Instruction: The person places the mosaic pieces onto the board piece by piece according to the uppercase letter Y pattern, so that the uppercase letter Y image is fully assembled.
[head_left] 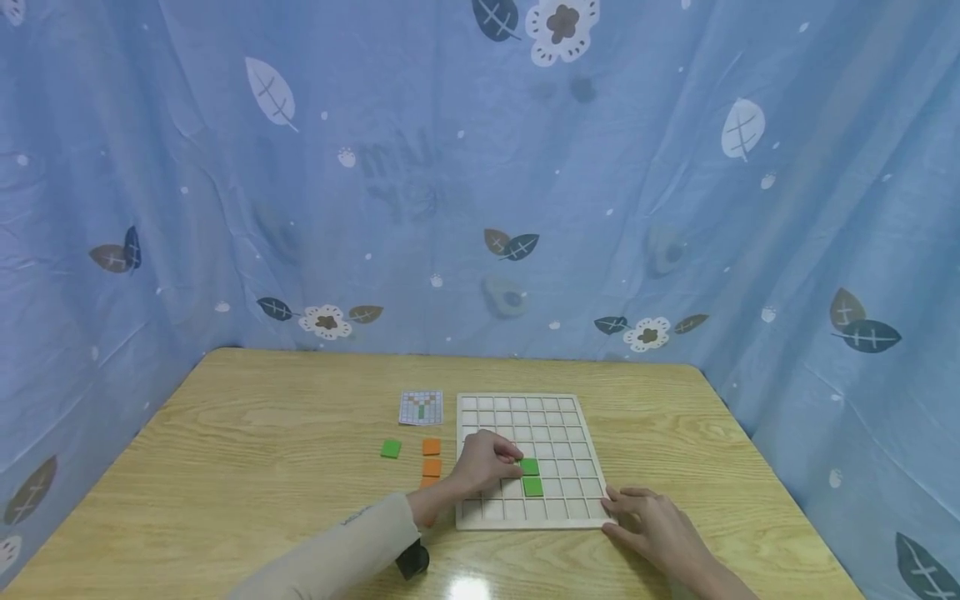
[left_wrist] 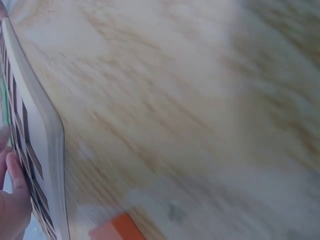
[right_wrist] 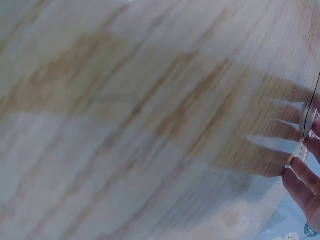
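Note:
A pale grid board (head_left: 564, 523) lies on the table. Two green tiles sit one above the other in its cells. At the left edge of the upper green tile (head_left: 529, 467), my left hand (head_left: 487, 462) reaches over the board with curled finger and thumb pinching there. The lower green tile (head_left: 532, 487) lies just below it. My left fingers (left_wrist: 17, 175) show over the grid at the left of the left wrist view. My right hand (head_left: 656, 529) rests at the board's near right corner, fingers extended and fingertips touching the edge, as the right wrist view also shows.
Left of the board stand a column of orange tiles (head_left: 431, 467), partly hidden by the left arm, and a loose green tile (head_left: 391, 449). A small printed pattern card (head_left: 422, 408) lies behind them. A blue curtain (head_left: 450, 183) hangs round the wooden table (head_left: 262, 442).

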